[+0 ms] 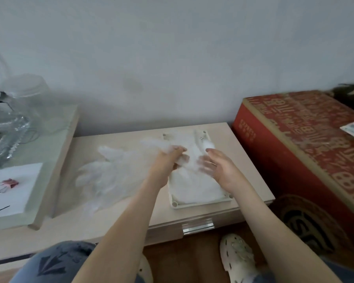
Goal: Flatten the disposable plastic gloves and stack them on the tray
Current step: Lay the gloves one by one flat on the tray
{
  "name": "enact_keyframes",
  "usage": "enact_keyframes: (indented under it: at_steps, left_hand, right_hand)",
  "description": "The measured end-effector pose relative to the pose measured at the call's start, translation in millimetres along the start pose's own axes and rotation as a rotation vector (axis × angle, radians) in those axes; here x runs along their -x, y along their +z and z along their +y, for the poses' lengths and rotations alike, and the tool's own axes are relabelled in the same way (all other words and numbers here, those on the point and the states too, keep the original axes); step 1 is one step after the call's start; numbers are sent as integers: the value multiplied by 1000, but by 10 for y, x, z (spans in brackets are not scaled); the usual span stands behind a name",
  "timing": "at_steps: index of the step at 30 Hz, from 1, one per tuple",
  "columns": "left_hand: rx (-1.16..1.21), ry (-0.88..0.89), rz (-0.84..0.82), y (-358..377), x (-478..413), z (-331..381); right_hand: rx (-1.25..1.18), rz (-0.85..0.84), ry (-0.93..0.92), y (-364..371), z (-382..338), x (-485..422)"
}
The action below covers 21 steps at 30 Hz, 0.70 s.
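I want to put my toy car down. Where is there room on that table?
Bare table lies right of the tray, toward the red box, and along the front edge. Crowded: loose gloves left of the tray, left hand and right hand over it.

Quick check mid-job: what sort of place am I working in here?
Most likely a room in a home, not a workshop: a low beige cabinet with a drawer stands against a plain wall, a red printed cardboard box stands beside it, and a patterned mat lies on the wooden floor.
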<state>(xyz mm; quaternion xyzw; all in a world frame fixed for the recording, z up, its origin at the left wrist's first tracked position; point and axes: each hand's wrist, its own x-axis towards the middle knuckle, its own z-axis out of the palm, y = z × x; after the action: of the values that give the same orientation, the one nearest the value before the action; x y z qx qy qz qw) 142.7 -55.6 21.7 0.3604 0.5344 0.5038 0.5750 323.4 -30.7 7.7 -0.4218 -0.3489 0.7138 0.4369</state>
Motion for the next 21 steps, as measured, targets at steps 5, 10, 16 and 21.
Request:
enact_keyframes:
  at_steps: [5,10,16,21]
  left_hand:
    - [-101,-54,-186,36,-68,-71]
    - [-164,-98,-307,106,-139,-130]
    - [113,-120,-320,14,-273,-145]
    - [107,-71,-249,-46,-474,-114]
  right_hand:
    - [-37,-4,100,-176,-103,-49]
    - [21,-121,78,-246,-190,-171]
    - [365,-46,33,-291,-240,-364]
    - [561,-39,-18,-360,-276,-424]
